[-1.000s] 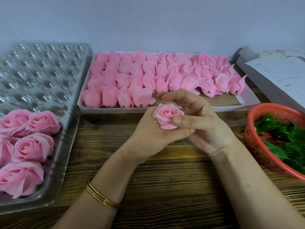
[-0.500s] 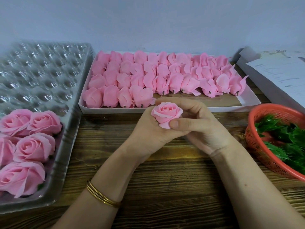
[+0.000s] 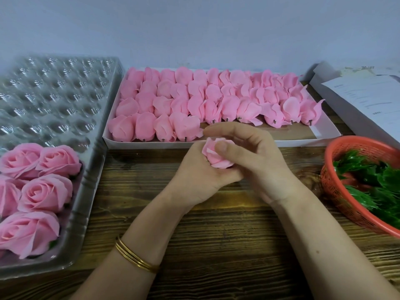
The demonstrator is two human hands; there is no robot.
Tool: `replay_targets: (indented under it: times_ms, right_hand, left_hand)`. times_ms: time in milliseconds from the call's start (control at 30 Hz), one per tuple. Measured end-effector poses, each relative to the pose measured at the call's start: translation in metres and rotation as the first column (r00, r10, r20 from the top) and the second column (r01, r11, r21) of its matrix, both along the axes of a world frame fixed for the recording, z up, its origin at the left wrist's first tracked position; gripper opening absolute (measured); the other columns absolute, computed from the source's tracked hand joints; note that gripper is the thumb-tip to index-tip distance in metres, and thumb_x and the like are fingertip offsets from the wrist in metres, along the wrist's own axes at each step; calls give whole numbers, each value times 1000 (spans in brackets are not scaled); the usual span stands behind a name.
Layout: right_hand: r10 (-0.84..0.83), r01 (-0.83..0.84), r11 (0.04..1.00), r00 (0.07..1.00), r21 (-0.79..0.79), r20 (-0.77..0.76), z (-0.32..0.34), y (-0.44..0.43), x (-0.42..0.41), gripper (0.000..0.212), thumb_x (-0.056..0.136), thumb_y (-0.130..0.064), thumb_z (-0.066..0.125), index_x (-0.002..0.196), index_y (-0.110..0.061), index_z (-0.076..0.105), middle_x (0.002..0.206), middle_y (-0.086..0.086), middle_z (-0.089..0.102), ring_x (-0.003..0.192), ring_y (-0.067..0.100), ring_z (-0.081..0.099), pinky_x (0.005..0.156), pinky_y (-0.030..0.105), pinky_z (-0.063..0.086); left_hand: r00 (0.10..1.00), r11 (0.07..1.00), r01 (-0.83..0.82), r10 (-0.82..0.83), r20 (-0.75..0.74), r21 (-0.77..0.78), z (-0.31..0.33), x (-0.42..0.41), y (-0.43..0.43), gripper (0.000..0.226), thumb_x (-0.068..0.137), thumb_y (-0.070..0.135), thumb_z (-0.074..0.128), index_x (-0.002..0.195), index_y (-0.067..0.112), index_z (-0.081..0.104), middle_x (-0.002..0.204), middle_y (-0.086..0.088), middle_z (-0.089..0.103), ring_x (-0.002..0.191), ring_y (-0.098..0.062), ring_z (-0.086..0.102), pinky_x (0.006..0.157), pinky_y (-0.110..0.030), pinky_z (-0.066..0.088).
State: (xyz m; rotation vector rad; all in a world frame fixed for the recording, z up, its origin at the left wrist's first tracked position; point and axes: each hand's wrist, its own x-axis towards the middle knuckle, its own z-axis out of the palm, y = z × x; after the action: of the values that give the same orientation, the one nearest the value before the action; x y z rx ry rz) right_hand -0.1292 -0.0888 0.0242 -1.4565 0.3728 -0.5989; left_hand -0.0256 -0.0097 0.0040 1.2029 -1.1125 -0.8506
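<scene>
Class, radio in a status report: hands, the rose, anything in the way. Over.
Left hand grips pink rose from below. Right hand pinches its petals, thumb on top. Nothing blocks the way to the plastic tray.

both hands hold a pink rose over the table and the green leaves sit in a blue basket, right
The basket is red, not blue, as the head view shows. The left hand and right hand hold the rose over the table, and the leaves sit in it.
</scene>
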Motion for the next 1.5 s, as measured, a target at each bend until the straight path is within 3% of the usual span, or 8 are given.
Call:
replay_targets:
  times_ms: [333, 600, 733, 833, 1067, 1233, 1333, 1500]
  right_hand:
    - [-10, 6, 994, 999, -105, -37, -6, 4, 5, 36, 67, -8, 80, 99, -23, 73, 96, -1, 74, 95, 14, 68, 90, 31, 54]
    - [128, -130, 986, 991, 99, 34, -8, -2, 1, 61, 63, 1, 77, 121, -10, 62, 111, 8, 66, 107, 23, 61, 102, 43, 47]
    - [139, -182, 941, 977, 285, 164, -4, -7, -1, 65, 62, 4, 51, 126, -5, 55, 119, 16, 59, 114, 29, 57, 102, 41, 44]
    - [57, -102, 953, 985, 287, 161, -5, -9, -2, 70, 57, 8, 46, 126, -2, 53, 124, 23, 54, 117, 31, 55, 106, 45, 41]
    - [-34, 5, 973, 992, 232, 122, -9, -2, 1, 38, 64, 11, 62, 98, -4, 59, 96, 14, 64, 93, 23, 60, 92, 38, 47]
    - [76, -98, 956, 993, 276, 89, -12, 4, 5, 48, 73, 7, 63, 121, 5, 59, 112, 20, 64, 112, 32, 56, 107, 45, 41]
    - [93, -112, 952, 993, 284, 78, -12, 5, 6, 43, 74, 5, 63, 116, -3, 63, 98, 7, 72, 96, 16, 65, 91, 29, 54]
    - [94, -117, 940, 992, 319, 88, -15, 3, 6, 34, 75, 5, 61, 107, -5, 66, 71, -1, 67, 62, 5, 58, 62, 16, 48]
  left_hand:
    - [999, 998, -37, 38, -2, 47, 1, 3, 2, 25, 80, -10, 74, 103, -8, 64, 100, -26, 68, 99, -38, 66, 89, -56, 54]
    - [998, 999, -39, 37, 47, 31, -1, 6, 2, 14, 76, 12, 73, 89, 10, 68, 91, -9, 72, 92, -24, 69, 82, -37, 58]
    - [992, 991, -119, 117, -40, -63, 5, 7, 2, 24, 81, 7, 77, 75, 29, 72, 70, 12, 70, 70, -1, 66, 66, -15, 51]
    - [986, 979, -156, 148, -70, -127, 8, 9, 3, 39, 90, 5, 68, 65, 35, 70, 57, 16, 62, 57, 0, 57, 64, -19, 52]
    - [944, 952, -258, 212, -254, -164, 13, 8, 2, 23, 79, 10, 76, 67, 29, 69, 74, 17, 70, 75, 2, 68, 69, -15, 53]
    - [944, 961, -232, 185, -274, -151, 12, 9, 1, 20, 78, 12, 76, 71, 31, 71, 72, 13, 68, 76, 0, 68, 70, -16, 54]
    - [943, 967, -231, 196, -269, -106, 10, 9, 1, 18, 76, 15, 76, 71, 30, 72, 71, 12, 69, 75, -2, 68, 67, -19, 55]
    - [960, 982, -174, 153, -236, -71, 10, 8, 3, 14, 75, 20, 81, 71, 28, 70, 64, 8, 65, 64, -9, 64, 59, -24, 54]
